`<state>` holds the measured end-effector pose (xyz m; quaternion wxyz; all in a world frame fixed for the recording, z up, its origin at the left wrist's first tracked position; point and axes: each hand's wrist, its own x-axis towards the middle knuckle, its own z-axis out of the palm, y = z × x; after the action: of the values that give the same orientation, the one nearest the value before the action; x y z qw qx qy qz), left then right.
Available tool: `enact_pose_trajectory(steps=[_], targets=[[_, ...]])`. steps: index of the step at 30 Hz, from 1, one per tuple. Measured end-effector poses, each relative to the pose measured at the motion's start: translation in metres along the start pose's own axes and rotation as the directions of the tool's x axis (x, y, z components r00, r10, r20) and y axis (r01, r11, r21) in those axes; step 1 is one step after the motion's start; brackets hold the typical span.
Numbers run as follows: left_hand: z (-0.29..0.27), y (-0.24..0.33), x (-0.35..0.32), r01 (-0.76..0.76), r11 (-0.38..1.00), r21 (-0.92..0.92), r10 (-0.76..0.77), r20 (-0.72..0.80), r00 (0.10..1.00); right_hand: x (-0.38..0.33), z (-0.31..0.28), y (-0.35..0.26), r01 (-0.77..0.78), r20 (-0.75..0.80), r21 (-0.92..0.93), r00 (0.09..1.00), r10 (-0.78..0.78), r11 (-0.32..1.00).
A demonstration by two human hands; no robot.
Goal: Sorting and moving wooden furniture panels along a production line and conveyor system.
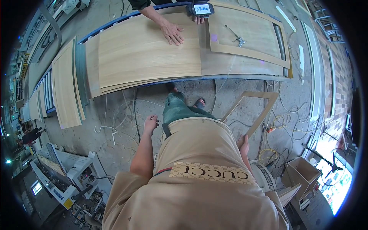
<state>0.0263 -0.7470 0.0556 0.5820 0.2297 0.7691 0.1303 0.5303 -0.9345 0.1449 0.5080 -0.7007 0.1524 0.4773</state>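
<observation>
My right hand [243, 145] is closed on the lower end of a thin wooden frame [265, 109], which hangs at my right side above the floor. My left hand [151, 122] hangs free on the left, its fingers loosely curled with nothing visible in them. Beyond me, a wood-grain panel [149, 53] lies on top of a stack on the roller conveyor [283, 76]. Across the conveyor, a co-worker's hand [173, 34] rests flat on that panel. To its right, a spray gun [240, 40] lies inside another wooden frame [249, 51].
More panels [67, 84] lean on the conveyor at the left. A white machine [69, 176] stands at lower left. Cables and hoses [283, 126] tangle on the floor at right, near an open wooden box [303, 170] and a fan [333, 167].
</observation>
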Motion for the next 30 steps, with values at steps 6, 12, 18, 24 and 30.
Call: enact_pose_trajectory(steps=[6, 12, 18, 24, 30], targets=[[0.003, 0.011, -0.004, -0.014, 1.0, 0.007, 0.014, -0.001, 1.0, 0.005, 0.002, 0.0, 0.0, -0.011, -0.025, 1.0, 0.0, 1.0], [0.002, 0.012, -0.005, 0.004, 1.0, 0.019, -0.004, 0.006, 1.0, 0.009, 0.001, 0.003, 0.009, 0.047, -0.001, 0.999, -0.009, 1.0], [0.002, 0.013, -0.002, -0.013, 1.0, 0.013, 0.013, -0.002, 1.0, 0.006, 0.006, 0.004, 0.012, 0.044, -0.024, 0.999, -0.011, 1.0], [0.002, 0.01, 0.001, -0.006, 1.0, -0.012, 0.006, -0.005, 1.0, 0.004, 0.008, 0.005, 0.027, 0.04, -0.099, 0.999, -0.023, 0.995], [0.004, 0.011, -0.001, 0.003, 1.0, -0.024, -0.003, -0.002, 1.0, 0.015, -0.002, 0.011, -0.005, 0.074, -0.06, 0.997, 0.009, 0.998]])
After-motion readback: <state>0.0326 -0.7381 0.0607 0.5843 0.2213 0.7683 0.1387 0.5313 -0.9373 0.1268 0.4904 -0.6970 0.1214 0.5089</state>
